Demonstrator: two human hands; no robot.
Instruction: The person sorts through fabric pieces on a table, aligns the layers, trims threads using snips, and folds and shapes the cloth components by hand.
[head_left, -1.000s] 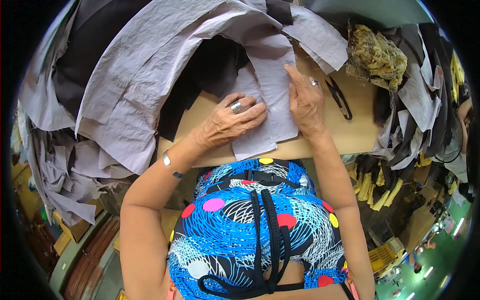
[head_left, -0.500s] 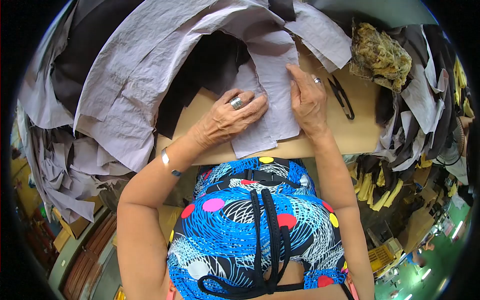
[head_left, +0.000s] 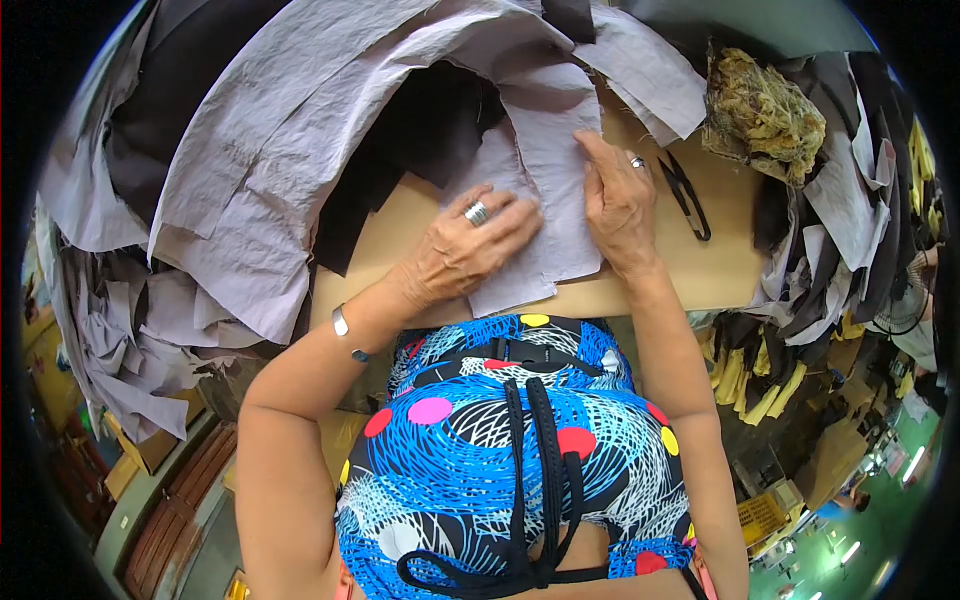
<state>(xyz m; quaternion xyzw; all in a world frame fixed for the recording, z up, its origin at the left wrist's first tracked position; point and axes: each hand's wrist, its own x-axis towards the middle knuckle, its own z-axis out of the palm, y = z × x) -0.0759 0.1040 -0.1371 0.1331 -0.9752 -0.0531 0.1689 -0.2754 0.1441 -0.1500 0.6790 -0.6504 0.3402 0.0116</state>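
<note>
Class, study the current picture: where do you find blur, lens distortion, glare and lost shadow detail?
Head view: the left hand has smeared fingers, while the right hand looks sharper; head view: the wide lens rounds the scene off into black corners; head view: bright white streaks stand out against the green floor; head view: the dark cloth shows little detail.

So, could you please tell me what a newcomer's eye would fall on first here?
Probably the bright blue, dotted cloth garment at bottom centre. Above it, the left hand is over pale lilac cloth, the right hand by its edge. A yellowish-brown fibrous bundle sits at upper right.
</note>
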